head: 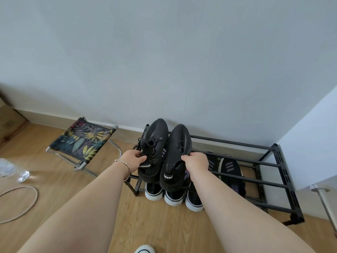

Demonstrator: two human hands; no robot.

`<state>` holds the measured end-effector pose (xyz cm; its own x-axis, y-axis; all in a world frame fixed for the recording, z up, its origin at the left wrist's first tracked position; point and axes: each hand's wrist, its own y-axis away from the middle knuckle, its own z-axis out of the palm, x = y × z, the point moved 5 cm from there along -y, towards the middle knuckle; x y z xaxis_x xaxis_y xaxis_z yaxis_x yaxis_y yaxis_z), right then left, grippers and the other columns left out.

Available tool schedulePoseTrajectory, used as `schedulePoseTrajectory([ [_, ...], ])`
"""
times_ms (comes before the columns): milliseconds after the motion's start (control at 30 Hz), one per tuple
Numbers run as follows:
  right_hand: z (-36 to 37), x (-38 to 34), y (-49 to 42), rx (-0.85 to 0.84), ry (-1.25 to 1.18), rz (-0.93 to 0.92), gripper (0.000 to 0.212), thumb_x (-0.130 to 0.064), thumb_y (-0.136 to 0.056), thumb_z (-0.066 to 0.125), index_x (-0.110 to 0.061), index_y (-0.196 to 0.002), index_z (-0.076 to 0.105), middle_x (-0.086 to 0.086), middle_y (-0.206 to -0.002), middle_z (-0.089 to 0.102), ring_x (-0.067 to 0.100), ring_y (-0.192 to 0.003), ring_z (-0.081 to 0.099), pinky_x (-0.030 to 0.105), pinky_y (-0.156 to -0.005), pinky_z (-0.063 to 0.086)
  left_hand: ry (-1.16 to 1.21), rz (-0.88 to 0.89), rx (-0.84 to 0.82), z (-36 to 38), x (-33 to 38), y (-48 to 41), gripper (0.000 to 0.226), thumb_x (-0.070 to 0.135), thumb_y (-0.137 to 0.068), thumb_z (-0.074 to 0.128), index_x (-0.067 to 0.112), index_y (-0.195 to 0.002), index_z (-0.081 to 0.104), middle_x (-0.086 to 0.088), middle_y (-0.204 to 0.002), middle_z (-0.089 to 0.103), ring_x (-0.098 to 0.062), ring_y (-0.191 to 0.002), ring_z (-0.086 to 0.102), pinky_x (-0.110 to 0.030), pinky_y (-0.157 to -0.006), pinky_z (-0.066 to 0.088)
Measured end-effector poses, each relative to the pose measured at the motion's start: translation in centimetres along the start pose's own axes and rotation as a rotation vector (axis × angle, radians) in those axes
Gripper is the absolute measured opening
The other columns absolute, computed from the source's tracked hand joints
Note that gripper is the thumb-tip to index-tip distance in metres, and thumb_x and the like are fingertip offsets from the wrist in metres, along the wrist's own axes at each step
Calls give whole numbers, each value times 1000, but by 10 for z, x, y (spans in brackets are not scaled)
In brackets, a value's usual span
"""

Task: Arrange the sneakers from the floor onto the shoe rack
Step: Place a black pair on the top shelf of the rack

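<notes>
Two black knit sneakers lie toe-to-wall on the left end of the top tier of the black metal shoe rack (273, 185). My left hand (132, 159) grips the left black sneaker (155, 139) at its collar. My right hand (197, 162) grips the right black sneaker (179, 143) at its side. On the lower tiers sit a dark sneaker with grey stripes (231, 170) and several black shoes with white soles (173, 197), partly hidden by the bars and my arms.
A folding stool (82, 141) with leaf-print fabric stands left of the rack. A clear plastic bottle (11, 170) and a light hoop (21, 203) lie on the wood floor at far left. A white shoe tip (145, 249) shows at the bottom edge. A white wall is behind the rack.
</notes>
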<state>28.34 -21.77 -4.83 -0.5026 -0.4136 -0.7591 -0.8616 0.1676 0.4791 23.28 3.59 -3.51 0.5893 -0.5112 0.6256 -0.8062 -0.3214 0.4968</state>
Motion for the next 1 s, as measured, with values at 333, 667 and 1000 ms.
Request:
schedulePoseTrajectory([
  [333, 5, -2, -20, -7, -63, 48, 21, -19, -79, 79, -8, -96, 78, 11, -94, 76, 31, -85, 71, 43, -84, 61, -85, -3, -5, 0, -3, -15, 37, 34, -95, 54, 16, -126, 61, -1, -108, 68, -21, -98, 64, -45, -93, 55],
  [667, -2, -16, -4, -39, 195, -120, 30, -36, -90, 65, -11, -107, 70, 8, -103, 73, 24, -81, 60, 24, -54, 38, -165, 4, 142, 4, 9, -8, 38, 31, -95, 54, 11, -127, 60, -10, -119, 67, -30, -103, 63, -40, -90, 54],
  [1000, -52, -29, 32, 138, 527, -522, 63, -40, -93, 61, -13, -144, 36, 10, -142, 49, 29, -129, 46, 41, -99, 46, -545, 299, 597, 37, 80, 67, 56, 46, -95, 42, 16, -142, 37, -11, -137, 48, -34, -122, 45, -48, -98, 41],
])
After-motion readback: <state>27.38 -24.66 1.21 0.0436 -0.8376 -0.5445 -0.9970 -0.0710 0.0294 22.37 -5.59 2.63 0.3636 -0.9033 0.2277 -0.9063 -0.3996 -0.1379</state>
